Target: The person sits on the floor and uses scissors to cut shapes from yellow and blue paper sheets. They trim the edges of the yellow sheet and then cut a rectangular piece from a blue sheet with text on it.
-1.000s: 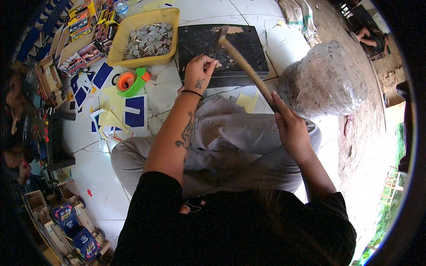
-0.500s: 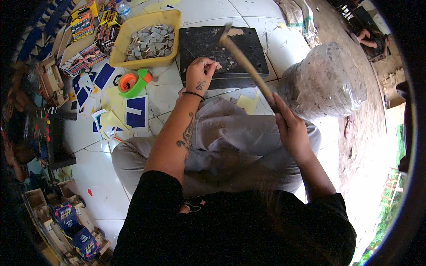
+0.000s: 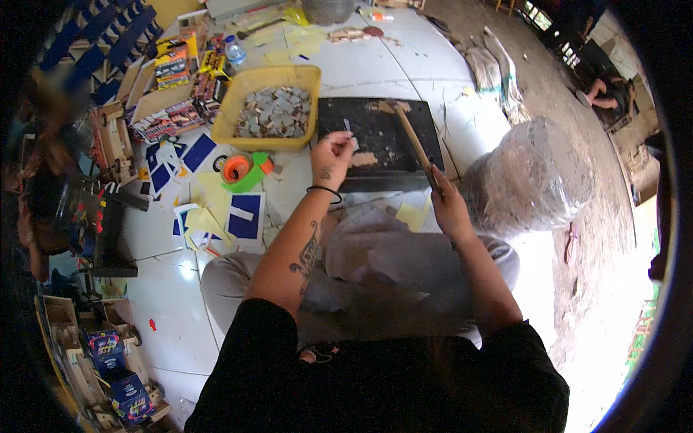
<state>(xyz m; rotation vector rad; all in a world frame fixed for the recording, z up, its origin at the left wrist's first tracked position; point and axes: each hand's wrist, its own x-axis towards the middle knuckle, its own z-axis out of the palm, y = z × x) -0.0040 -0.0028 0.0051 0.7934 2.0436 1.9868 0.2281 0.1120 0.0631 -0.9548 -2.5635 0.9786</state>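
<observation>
Seated on the white floor, the person grips a wooden hammer (image 3: 410, 137) in the right hand (image 3: 446, 208), fingers wrapped tight round the low end of the handle, the head lying out at the far edge of the black mat (image 3: 379, 133). The left hand (image 3: 332, 155) sits at the mat's near left side, fingertips pinched on a small pale piece (image 3: 346, 126) held upright on it, with another pale scrap (image 3: 363, 159) just beside. A yellow tray (image 3: 238, 108) of grey chips stands left of the mat, an orange tape roll (image 3: 235, 169) lies in front of the tray, and a plastic-wrapped bundle (image 3: 534, 177) rises to the right.
</observation>
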